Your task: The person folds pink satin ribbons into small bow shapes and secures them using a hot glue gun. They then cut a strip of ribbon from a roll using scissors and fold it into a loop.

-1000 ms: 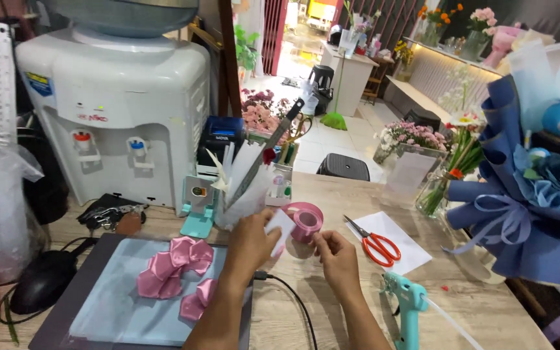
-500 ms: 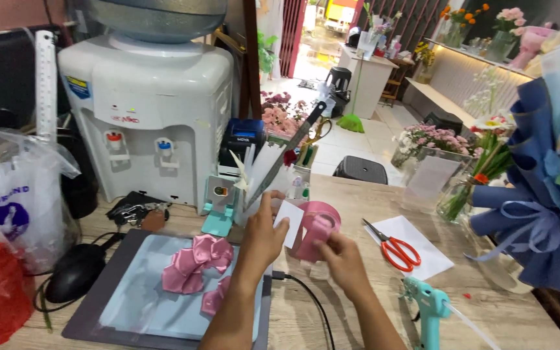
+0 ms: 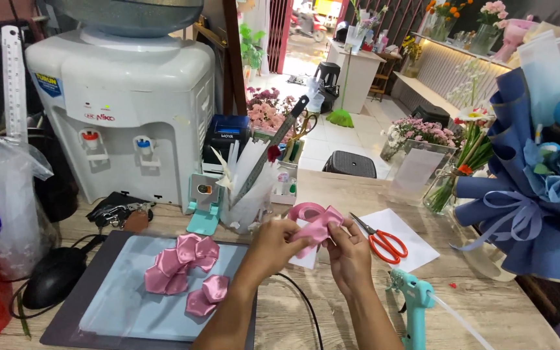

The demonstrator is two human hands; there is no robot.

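While your left hand (image 3: 279,241) and right hand (image 3: 348,249) are both pinching the pink satin ribbon (image 3: 314,223) above the wooden table (image 3: 487,304), folded ribbon petals (image 3: 183,266) are lying on the grey mat (image 3: 124,304); red-handled scissors (image 3: 384,241) and a teal glue gun (image 3: 415,304) are sitting nearby.

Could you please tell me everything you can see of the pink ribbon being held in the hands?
The pink ribbon looks like glossy satin, folded into a loop at the back with gathered folds in front. It is held above the wooden table, pinched from both sides by the left hand and the right hand, in front of a small white paper piece.
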